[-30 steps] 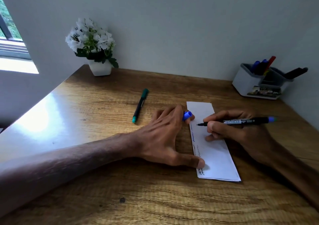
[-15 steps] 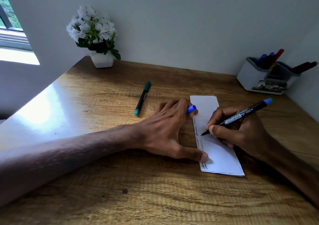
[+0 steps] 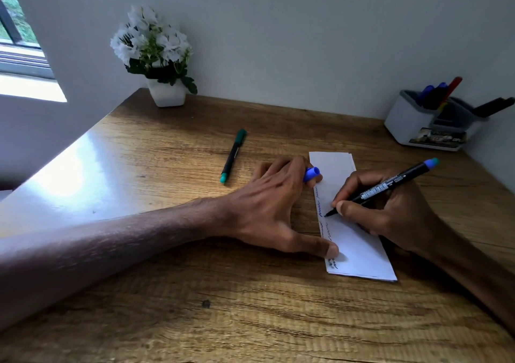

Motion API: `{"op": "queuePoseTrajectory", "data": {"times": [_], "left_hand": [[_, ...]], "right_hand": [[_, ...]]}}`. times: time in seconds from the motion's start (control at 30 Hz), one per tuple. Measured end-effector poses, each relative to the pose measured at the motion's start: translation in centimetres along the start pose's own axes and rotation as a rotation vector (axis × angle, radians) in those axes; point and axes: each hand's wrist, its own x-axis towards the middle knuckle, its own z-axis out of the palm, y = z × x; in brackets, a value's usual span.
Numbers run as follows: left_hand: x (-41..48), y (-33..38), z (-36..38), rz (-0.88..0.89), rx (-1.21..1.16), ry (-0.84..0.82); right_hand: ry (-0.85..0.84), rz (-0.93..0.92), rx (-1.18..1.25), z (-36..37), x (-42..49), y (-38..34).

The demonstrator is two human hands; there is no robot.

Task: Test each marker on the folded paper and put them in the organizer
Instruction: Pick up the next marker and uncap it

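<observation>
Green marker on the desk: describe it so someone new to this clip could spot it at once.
On the wooden desk, find the white flower pot at the far left corner. Between it and the left hand lies the green marker. It alone lies loose and untouched; the blue-ended marker is in the right hand, the rest stand in the organizer.

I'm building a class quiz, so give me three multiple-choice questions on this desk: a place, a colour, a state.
1. Where is the green marker? A floor; B table, left of the left hand; C chair.
2. The cap in the left hand is: A blue; B red; C yellow.
3. The black marker in the right hand is: A capped; B lying loose; C touching the paper.
Answers: B, it lies on the table; A, its plastic is blue; C, its bare tip meets the paper.
</observation>
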Motion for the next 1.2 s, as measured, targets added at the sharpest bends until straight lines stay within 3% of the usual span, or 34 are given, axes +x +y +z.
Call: {"op": "queuePoseTrajectory", "data": {"times": [1.2], "left_hand": [[-0.15,0.11,-0.18,0.006,0.003,-0.016]], "right_hand": [[0.098,0.098,-0.044,0.13,0.29,0.25]]}}
